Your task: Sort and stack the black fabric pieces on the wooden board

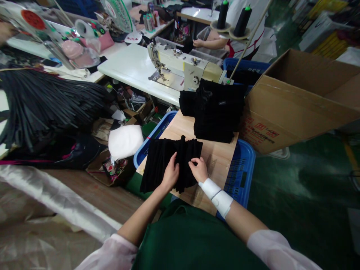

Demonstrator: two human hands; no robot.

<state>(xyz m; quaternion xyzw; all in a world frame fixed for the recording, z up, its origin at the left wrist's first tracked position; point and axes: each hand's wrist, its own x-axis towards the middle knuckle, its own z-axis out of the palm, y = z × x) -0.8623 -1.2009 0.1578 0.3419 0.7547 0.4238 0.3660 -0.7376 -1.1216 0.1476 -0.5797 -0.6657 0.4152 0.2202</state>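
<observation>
We press left hand flat, fingers loosely curled, on black cloth at board centre. Right hand pinches cloth edge, 3 o'clock of left. Black stack at 1 o'clock; box beyond.

Premises: garment sewing workshop. Evidence: industrial sewing machine on tabletop, thread cones, stacked black fabric, carton, crates.
</observation>
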